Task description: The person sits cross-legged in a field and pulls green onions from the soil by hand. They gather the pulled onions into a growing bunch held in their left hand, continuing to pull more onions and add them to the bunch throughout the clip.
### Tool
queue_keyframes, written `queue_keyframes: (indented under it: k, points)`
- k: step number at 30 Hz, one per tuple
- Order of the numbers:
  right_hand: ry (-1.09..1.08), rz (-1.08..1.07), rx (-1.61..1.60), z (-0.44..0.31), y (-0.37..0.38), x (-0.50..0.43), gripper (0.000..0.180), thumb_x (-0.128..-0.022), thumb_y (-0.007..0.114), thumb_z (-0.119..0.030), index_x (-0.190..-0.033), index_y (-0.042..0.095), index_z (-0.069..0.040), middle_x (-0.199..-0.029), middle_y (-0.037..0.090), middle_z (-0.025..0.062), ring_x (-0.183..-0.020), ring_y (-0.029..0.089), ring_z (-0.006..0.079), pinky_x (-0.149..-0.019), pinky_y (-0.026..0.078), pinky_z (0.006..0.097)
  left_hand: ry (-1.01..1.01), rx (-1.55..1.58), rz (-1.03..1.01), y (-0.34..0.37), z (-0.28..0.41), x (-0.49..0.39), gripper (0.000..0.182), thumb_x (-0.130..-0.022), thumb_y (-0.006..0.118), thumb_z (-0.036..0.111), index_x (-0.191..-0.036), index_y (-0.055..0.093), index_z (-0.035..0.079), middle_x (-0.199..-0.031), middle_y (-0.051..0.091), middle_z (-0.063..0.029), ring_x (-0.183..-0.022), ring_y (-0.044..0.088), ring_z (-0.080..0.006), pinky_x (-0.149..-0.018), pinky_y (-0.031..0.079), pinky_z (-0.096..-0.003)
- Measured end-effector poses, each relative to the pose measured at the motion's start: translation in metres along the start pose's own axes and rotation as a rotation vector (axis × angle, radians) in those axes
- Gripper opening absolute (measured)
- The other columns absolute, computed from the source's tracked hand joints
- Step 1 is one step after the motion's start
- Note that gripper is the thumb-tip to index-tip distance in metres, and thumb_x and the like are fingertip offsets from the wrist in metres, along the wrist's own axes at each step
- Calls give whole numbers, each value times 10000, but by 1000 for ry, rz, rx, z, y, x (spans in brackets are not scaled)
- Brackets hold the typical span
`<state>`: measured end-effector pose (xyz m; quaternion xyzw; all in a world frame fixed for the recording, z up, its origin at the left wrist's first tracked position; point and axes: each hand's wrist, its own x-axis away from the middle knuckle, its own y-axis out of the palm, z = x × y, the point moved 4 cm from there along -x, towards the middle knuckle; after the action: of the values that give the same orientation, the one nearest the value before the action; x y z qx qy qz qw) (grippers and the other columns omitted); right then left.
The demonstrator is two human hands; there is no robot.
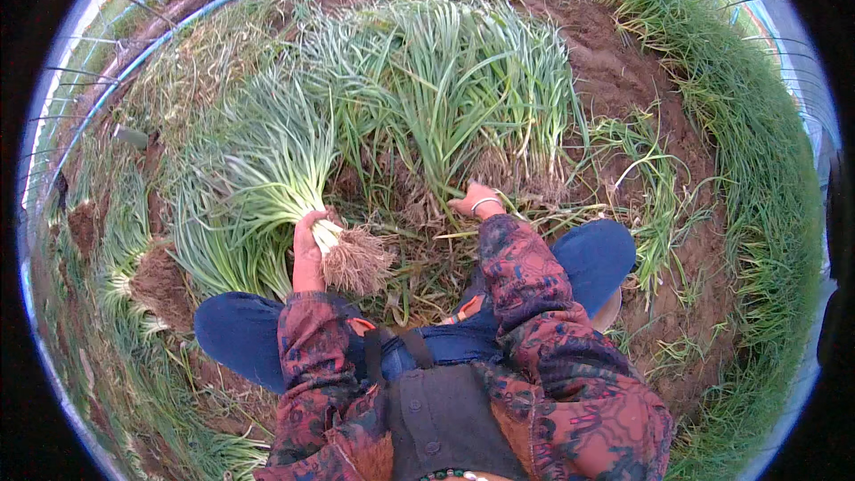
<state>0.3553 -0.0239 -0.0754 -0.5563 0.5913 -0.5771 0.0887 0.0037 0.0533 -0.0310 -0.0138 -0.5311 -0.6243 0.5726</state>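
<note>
My left hand [309, 240] grips a thick bunch of green onions [294, 194] around its pale lower stems. A tangle of brown roots [359, 259] hangs to the right of that hand, while the leaves fan up and left. My right hand [475, 200], with a light band at the wrist, is at the stem bases of a large heap of green onions [441, 73]. Its fingertips meet a green stem there; whether they close on it is unclear. More rooted onions [534, 140] lean just beyond this hand.
Loose leaves and stem trimmings [427, 274] cover the ground between my bent knees. Bundles with soil-caked roots [160, 284] lie at left. Scattered green leaves [658, 200] rest on bare soil at right, beside a dense standing row of plants [755, 147]. A blue pipe [200, 10] curves along the far left.
</note>
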Motion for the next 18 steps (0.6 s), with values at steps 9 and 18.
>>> queue_keyframes:
  k: [9,18]
  points:
    - [-119,565,-521,-31,8,-22,323,-750,613,-265,-968,582,-28,-986,612,196,-901,586,364,-782,468,430,-73,57,-7,-10,-12,-4,168,-692,537,0,-857,530,-30,-684,570,-107,-580,569,-228,-577,508,-362]
    - [-205,302,-368,-40,20,3,465,-786,556,-467,-907,622,-23,-872,615,228,-837,582,395,-754,456,450,-47,3,79,-4,-12,10,133,-703,540,25,-827,523,-17,-672,559,-95,-592,569,-218,-568,507,-324]
